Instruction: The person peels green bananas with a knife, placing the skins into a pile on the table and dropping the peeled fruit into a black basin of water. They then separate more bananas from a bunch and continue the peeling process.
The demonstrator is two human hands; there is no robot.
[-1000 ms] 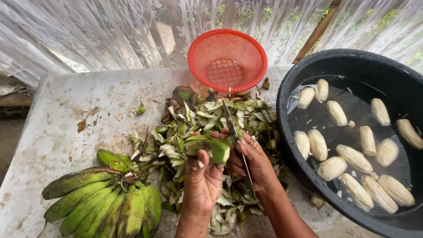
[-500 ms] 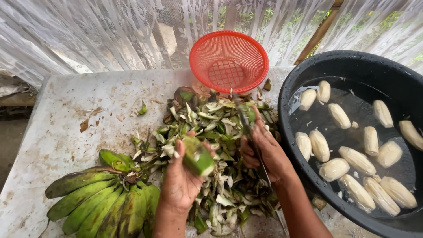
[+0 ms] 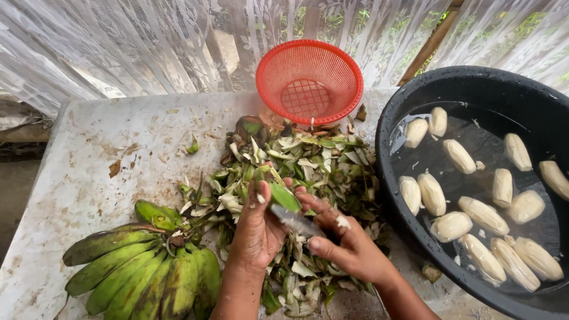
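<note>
Change: half a second ago the two hands were apart, the knife lifted up toward the red basket; now the right hand [image 3: 347, 246] has come back in and lays the knife [image 3: 296, 221] across the green banana [image 3: 283, 196].
Meaning: a fresh cut on the skin seems to be starting; the banana shows green peel all over its visible side.
Left hand: the left hand [image 3: 259, 228] has its grip closed around the banana, thumb and fingers wrapped on it, holding it just above the peel heap.
Right hand: its grip is closed on the knife handle, the blade pointing left and touching the banana.
Banana in hand: over the middle of the worktop [image 3: 89, 154], between the bunch and the tub.
Unpeeled bananas: one bunch [image 3: 139, 266] at the lower left, about seven fruits showing; some overlap, so the count is rough.
Peeled bananas: about fourteen pale ones floating in the water of the black tub [image 3: 415, 95] on the right.
Peelings: one heap of green peels [image 3: 302, 160], too many strips to count.
Basket: one red basket [image 3: 309, 80] behind the heap, tipped toward the camera, nothing in it.
</note>
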